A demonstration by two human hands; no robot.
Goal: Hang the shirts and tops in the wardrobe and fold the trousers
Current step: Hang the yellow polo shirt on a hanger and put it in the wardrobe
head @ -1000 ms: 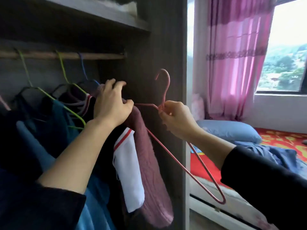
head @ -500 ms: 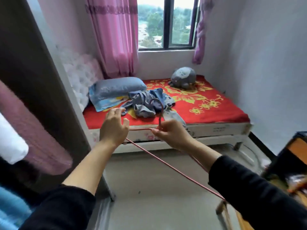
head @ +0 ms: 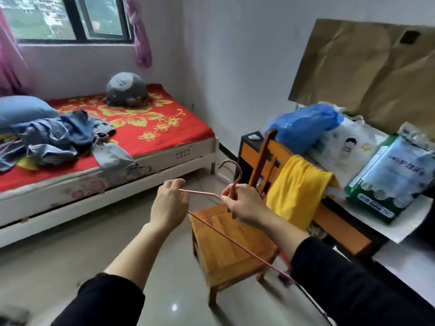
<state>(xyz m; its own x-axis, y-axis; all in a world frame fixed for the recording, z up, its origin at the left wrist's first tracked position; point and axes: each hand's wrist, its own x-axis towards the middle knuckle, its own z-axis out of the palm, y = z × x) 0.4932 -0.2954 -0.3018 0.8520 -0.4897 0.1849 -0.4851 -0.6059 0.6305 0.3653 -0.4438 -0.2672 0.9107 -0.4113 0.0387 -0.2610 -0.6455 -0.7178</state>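
hanger: pink wire one (head: pixel 201 192), held out over the wooden chair (head: pixel 226 243), hook up, nothing on it yet
right hand: (head: pixel 244 205) fingers clamped on the neck just under the hook
left hand: (head: pixel 169 203) fingers pinching the far end of the shoulder arm, so both hands are on it
next garment (my guess): the yellow top (head: pixel 294 189) draped over the chair back, just beside the right hand
how I'd do it: keep the right hand on the neck, let go with the left, lift the top by its collar and feed one arm of the hanger in through the neck opening, then the other. Thin wire lets fabric slip — square the shoulders up before carrying it
watch out: the long lower bar runs back toward the right sleeve, could snag
rest of the laundry: blue-grey clothes pile (head: pixel 63 135) on the bed (head: pixel 153 137), well apart from the chair; can't tell which bits are trousers
wardrobe: not in view
surface on the right: (head: pixel 376 229) just bags and packs, leave them
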